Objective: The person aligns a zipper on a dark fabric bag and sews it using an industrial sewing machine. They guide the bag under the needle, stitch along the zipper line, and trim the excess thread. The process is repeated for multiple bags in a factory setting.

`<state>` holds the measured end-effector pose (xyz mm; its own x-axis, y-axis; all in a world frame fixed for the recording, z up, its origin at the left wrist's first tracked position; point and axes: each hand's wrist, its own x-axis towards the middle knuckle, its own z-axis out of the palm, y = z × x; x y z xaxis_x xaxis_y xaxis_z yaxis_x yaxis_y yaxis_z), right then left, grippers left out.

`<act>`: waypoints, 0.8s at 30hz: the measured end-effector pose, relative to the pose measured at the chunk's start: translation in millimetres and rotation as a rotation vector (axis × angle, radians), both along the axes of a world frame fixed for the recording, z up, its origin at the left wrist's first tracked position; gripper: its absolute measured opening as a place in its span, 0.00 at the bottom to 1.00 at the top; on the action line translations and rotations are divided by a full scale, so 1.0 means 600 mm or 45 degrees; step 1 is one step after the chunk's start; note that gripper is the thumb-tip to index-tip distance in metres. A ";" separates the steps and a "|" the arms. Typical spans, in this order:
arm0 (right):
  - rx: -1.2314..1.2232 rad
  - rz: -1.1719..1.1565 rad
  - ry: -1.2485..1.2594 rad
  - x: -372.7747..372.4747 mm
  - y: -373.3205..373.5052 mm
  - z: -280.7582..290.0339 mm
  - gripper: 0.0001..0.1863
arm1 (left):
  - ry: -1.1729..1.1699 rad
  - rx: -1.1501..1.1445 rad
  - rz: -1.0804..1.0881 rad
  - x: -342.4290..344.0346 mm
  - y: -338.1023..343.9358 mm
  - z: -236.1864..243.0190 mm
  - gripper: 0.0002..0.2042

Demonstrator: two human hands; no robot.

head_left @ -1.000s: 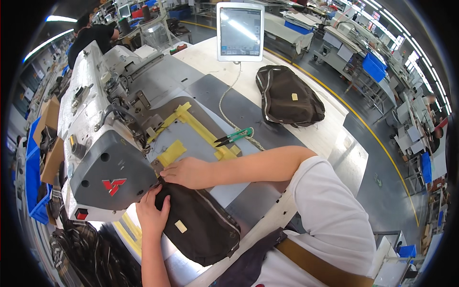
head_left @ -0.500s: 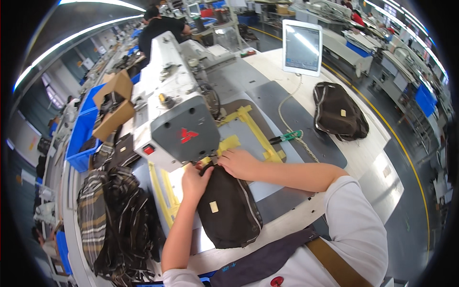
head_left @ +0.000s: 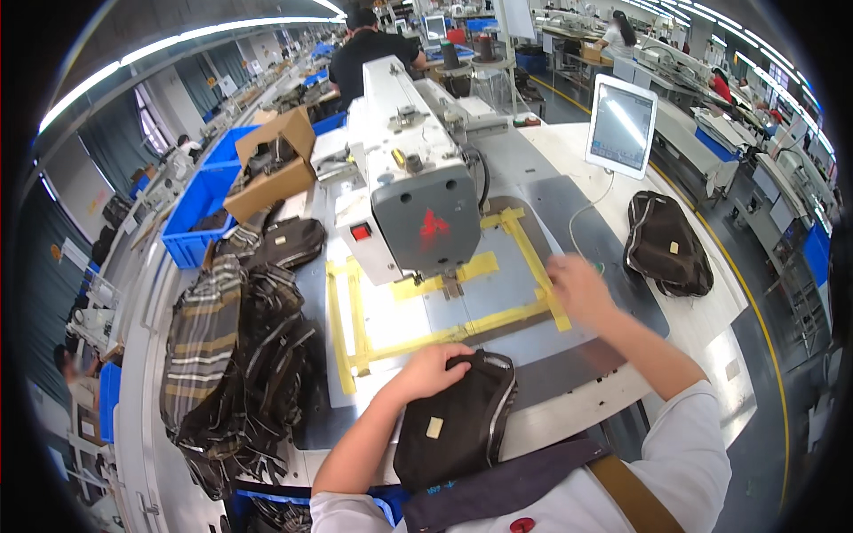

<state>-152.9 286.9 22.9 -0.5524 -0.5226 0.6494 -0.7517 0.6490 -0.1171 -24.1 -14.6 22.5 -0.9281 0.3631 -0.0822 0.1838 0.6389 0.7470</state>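
Note:
My left hand [head_left: 431, 371] grips the top end of a dark brown fabric bag piece [head_left: 462, 425], with its thumb over the edge. That piece has a light zipper down its right side and a small cream label; it hangs over the table's front edge against my apron. My right hand [head_left: 582, 289] is blurred, over the right side of the sewing plate beside a bit of green handle [head_left: 598, 267]; its fingers cannot be made out. A sewing machine head [head_left: 426, 222], white and grey, stands above the plate, which is marked out with yellow tape [head_left: 462, 330].
On the left lies a heap of plaid and dark bag pieces [head_left: 209, 355], with blue bins [head_left: 191, 244] and a cardboard box [head_left: 298, 182] behind. To the right are another dark bag piece [head_left: 671, 244] and a white tablet screen [head_left: 622, 124]. A person in black [head_left: 369, 58] sits beyond the machine.
The bag piece has come back from under the machine head toward me, held by my left hand alone. My right hand has let go of it and moved right, toward the green-handled tool.

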 end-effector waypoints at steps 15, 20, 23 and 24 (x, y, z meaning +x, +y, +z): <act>0.638 0.465 -0.072 0.028 -0.124 0.056 0.11 | -0.077 0.292 0.025 -0.006 -0.014 -0.026 0.14; 0.652 0.720 0.135 -0.011 -0.154 0.028 0.12 | -0.153 0.382 0.016 -0.009 -0.016 -0.022 0.13; 0.600 0.745 0.085 -0.011 -0.166 0.008 0.12 | -0.177 0.438 0.015 -0.010 -0.018 -0.029 0.13; 0.563 0.743 0.067 -0.009 -0.169 0.003 0.12 | -0.186 0.444 0.017 -0.009 -0.018 -0.031 0.13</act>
<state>-158.5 185.3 24.6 -0.0780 -0.9416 0.3277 -0.9868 0.1196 0.1089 -29.5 -25.6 4.0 -0.9207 0.3803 -0.0874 0.0528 0.3433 0.9377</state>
